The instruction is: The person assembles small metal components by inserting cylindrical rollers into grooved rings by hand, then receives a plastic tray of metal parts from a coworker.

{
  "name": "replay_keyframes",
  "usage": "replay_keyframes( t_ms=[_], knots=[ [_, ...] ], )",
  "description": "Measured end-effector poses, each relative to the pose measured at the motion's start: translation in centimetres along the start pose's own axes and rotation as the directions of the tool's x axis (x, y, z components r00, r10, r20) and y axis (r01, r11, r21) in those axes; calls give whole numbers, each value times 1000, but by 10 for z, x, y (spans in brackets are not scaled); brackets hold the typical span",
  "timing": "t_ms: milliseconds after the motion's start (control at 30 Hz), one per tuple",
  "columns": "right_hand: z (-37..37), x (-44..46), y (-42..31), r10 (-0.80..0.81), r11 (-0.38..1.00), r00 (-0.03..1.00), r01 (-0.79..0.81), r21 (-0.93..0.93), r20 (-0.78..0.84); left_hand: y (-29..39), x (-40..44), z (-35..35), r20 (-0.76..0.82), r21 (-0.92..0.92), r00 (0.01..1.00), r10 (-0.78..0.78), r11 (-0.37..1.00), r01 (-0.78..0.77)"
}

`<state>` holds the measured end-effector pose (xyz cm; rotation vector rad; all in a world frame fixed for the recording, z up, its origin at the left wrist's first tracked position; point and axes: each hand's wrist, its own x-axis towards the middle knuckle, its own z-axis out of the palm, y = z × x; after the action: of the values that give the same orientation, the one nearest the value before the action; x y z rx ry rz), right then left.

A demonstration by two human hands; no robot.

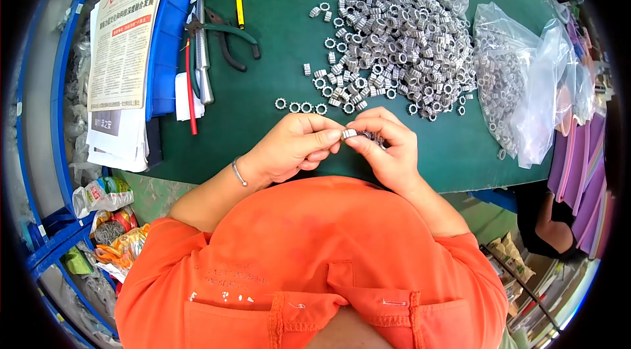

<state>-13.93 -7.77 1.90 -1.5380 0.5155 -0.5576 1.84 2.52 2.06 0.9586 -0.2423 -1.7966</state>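
My left hand [292, 146] is closed, its thumb and forefinger pinching the edge of a small toothed metal ring [349, 133]. The thumb and fingers of my right hand [394, 152] grip the same ring from the other side. More metal rings [373, 137] show partly inside the curled fingers of my right hand. Just beyond my left hand, several rings [294, 107] lie in a short row on the green table [256, 96]. A large heap of matching metal rings [407, 40] is spread past my right hand.
Clear plastic bags of rings [503, 73] lie to the right of the heap. On the left are pliers [227, 33], a yellow pen [239, 0], a red stick [191, 86], a blue bin [164, 46] and a newspaper [125, 53]. Another person's arm [552, 227] is at the right.
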Motion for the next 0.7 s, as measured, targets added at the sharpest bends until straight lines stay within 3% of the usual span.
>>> replay_keyframes(
  t_ms=[33, 67, 100, 200, 333, 467, 500, 567, 600, 633, 700],
  knots=[
    [0, 0, -2, 185, 964, 982, -186, 190, 24, 3, -2, -1, -4, -2, 1000, 25, 1000, -25],
    [-4, -2, 4, 318, 825, 943, -325, 462, 94, 6, -4, -2, -7, -4, 999, 49, 999, -49],
    [-5, -3, 9, 328, 708, 933, -349, 614, 152, 6, -3, -5, -60, -7, 995, 76, 997, -77],
    [-7, -5, 10, 333, 727, 933, -348, 592, 140, 12, -6, -12, -146, 68, 969, 201, 979, -193],
    [-7, -5, 8, 402, 550, 894, -409, 728, 199, 15, -10, -7, -156, 221, 957, 246, 952, -209],
    [-9, -3, 2, 405, 327, 867, -433, 840, 290, 10, -10, -10, -184, 190, 943, 277, 951, -242],
    [-11, -4, 5, 405, 328, 866, -437, 837, 294, 10, -11, -14, -201, 183, 937, 284, 951, -249],
    [-16, -4, 15, 374, 671, 893, -447, 592, 250, 11, -13, -16, -224, 172, 928, 297, 950, -262],
    [-16, 0, 6, 509, 826, 842, -536, 174, 179, 11, -13, -13, -215, 469, 868, 448, 827, -310],
    [-5, 2, 6, 201, 971, 974, -185, -152, 99, 12, -13, -9, -156, 721, 799, 580, 621, -309],
    [4, 4, 4, 42, 857, 984, 52, -512, 171, 10, -14, -7, 64, 897, 764, 641, 299, -326]
  ],
)
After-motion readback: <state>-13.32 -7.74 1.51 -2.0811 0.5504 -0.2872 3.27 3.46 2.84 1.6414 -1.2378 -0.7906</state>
